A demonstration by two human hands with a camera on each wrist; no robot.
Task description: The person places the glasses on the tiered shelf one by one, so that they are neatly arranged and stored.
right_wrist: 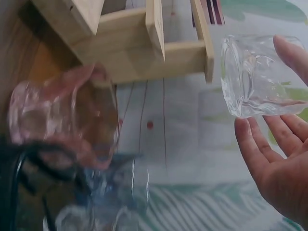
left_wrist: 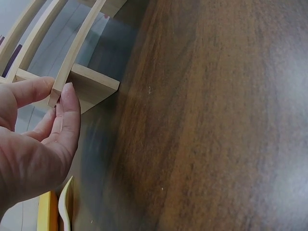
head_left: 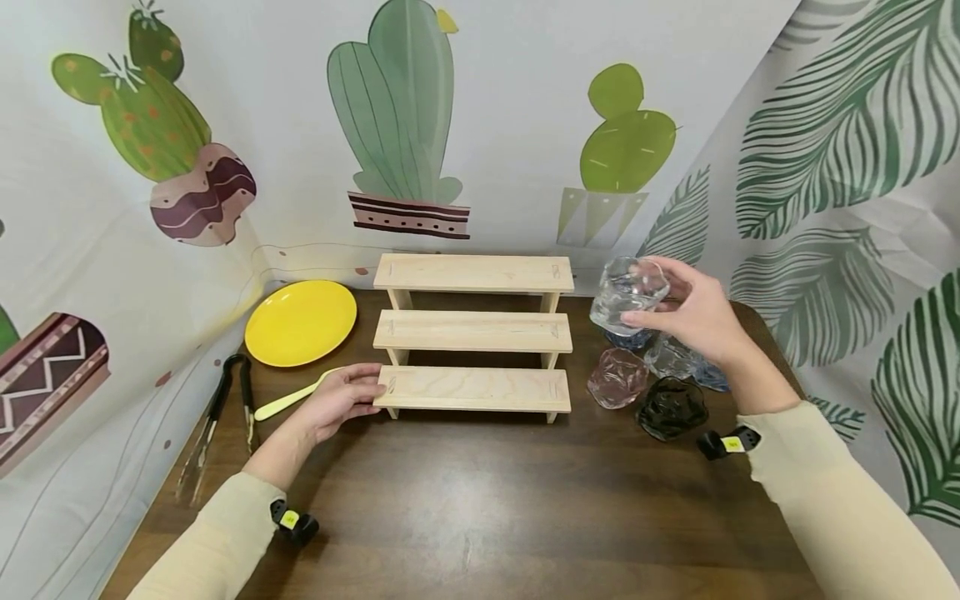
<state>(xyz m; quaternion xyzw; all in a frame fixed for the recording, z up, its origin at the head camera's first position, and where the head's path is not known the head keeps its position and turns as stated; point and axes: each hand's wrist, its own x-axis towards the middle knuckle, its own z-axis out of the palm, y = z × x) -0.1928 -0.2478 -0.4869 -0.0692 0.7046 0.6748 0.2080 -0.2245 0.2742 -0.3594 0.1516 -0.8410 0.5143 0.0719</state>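
A three-tier light wooden shelf stand [head_left: 472, 387] stands at the middle of the brown table. My left hand [head_left: 341, 402] pinches the left end of its lowest board, thumb on top and fingers beneath, as the left wrist view shows. In my right hand [head_left: 693, 312] is a clear glass cup [head_left: 628, 296], held between thumb and fingers, raised to the right of the stand. Below it on the table are a pink glass cup [head_left: 618, 378], a dark glass cup [head_left: 671, 407], another clear cup [head_left: 670, 357] and blue glass cups [head_left: 708, 373], partly hidden by my right hand and arm.
A yellow plate [head_left: 302, 323] lies at the back left. In front of it are a pale yellow-green utensil [head_left: 288, 403], its near part by my left hand, and black-handled tongs [head_left: 217, 417]. Printed cloth [head_left: 517, 125] hangs behind the table.
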